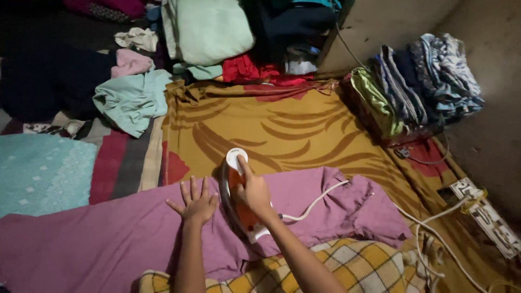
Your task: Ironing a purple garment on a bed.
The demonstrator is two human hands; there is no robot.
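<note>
Electric iron point(239, 198): orange and white, standing on its soleplate on the purple garment just left of picture centre, nose pointing to 12 o'clock. Likely the heaviest item here, rigid and smooth-shelled; soleplate presumably hot, so the top handle is the only sound place to take it. White cord point(317, 199) trails from its heel toward 3 o'clock and on to a power strip point(488, 217) on the floor at the right edge; the cord is limp and could drag or snag folds.

Right hand point(252, 190): fingers closed round the iron's handle, index finger stretched forward along the top toward the white dial point(236, 157).

Left hand point(196, 202): flat on the cloth just at 9 o'clock of the iron, fingers spread wide, holding nothing, palm pressing the fabric.

Purple garment point(108, 239): spread across the lower picture from the left edge past the iron, bunched at its right end. Soft, light, creases readily; judged best held down by a flat palm rather than pinched.

Mustard leaf-patterned sheet point(304, 130): beneath the garment, covering the floor bedding.

Checked yellow blanket point(358, 266): at 5 o'clock of the iron, under the right forearm.

Folded clothes stack point(418, 81): at 2 o'clock, well apart.

Loose pale-green garment point(133, 100): at 11 o'clock; the dim light leaves its kind uncertain
</note>
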